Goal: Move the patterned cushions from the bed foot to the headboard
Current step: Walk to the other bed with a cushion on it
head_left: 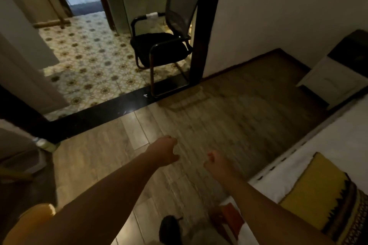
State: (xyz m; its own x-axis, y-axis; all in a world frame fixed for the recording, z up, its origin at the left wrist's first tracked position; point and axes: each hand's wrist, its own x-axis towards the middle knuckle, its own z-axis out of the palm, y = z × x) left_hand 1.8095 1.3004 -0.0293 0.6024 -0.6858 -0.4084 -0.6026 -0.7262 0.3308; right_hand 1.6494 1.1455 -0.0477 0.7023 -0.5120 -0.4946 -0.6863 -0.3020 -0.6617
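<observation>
1. Clearly both hands are free: the left hand (166, 150) and the right hand (214, 162) hang over the wooden floor (229, 117) with fingers loosely curled, grasping nothing.
2. One patterned cushion (326, 203), yellow with dark zigzag bands, lies on the white bed (342, 135) near its long edge, at the person's right; whether that is the foot end cannot be told, and no other cushion shows.
3. The likely step is a turn toward the bed and a reach.
4. A good grasp would take the cushion by two opposite edges, lifting it clear of the sheet rather than dragging.
5. The black chair (163, 45) stands well apart, posing no obstacle.
</observation>
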